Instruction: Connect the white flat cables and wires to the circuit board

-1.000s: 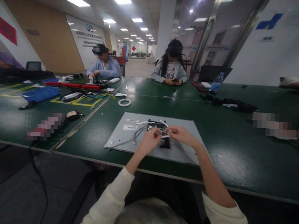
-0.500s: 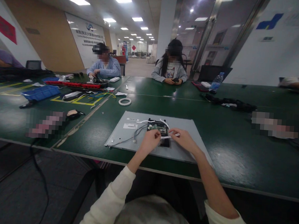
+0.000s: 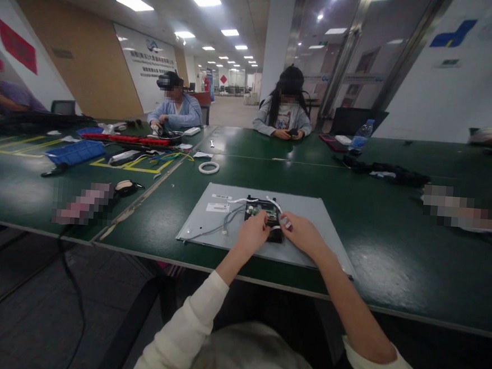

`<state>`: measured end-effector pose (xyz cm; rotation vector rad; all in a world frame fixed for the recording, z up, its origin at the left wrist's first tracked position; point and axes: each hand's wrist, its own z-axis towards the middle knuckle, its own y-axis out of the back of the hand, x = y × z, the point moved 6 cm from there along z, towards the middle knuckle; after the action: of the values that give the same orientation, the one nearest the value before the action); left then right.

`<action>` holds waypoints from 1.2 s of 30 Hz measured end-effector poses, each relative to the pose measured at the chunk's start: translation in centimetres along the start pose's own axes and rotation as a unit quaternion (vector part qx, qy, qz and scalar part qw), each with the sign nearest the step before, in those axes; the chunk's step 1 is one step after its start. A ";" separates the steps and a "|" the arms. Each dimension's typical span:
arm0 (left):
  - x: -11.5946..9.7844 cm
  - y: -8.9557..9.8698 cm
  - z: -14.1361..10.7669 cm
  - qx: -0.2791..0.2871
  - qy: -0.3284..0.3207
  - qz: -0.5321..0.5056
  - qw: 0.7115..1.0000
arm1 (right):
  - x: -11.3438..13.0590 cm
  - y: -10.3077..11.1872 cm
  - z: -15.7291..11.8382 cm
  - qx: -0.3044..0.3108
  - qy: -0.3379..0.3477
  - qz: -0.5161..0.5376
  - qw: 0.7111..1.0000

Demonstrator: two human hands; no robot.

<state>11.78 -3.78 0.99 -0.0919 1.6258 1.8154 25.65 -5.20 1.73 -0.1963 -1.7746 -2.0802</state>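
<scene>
A grey flat panel (image 3: 307, 214) lies on the table in front of me, with a black mount and a green circuit board (image 3: 255, 210) at its middle. A white ribbon cable (image 3: 275, 228) spans the small gap between my hands, low on the black part. My left hand (image 3: 253, 231) is closed in a pinch at the cable's left end, its fingertips partly hidden. My right hand (image 3: 304, 232) pinches the other end, just right of the board. Another white strip (image 3: 241, 200) and thin grey cables (image 3: 231, 217) lie left of the board.
A white tape roll (image 3: 209, 168) lies beyond the panel, with a small wrench (image 3: 212, 144) farther back. To the left are a blue tray (image 3: 75, 152) and loose wires. A water bottle (image 3: 362, 136) and black cables (image 3: 385, 172) stand right. Two people sit opposite.
My hands have come slightly closer together, and less of the white ribbon cable shows between them. The whole view has shifted a little, so things appear farther right.
</scene>
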 end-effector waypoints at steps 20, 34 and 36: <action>1.0 1.0 -1.3 0.015 0.017 0.113 0.993 | -2.4 0.7 -0.3 0.001 -0.053 -0.114 0.992; 8.6 6.7 4.8 -0.132 0.052 0.039 0.989 | -2.3 0.8 -0.4 -0.025 -0.065 -0.075 0.995; 9.8 5.6 6.2 -0.082 0.049 0.032 0.995 | -2.3 0.8 -0.4 -0.024 -0.063 -0.070 0.995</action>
<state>3.76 6.20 2.38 -0.2078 1.5595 2.0211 28.10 -5.20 1.59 -0.2276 -1.8602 -2.2561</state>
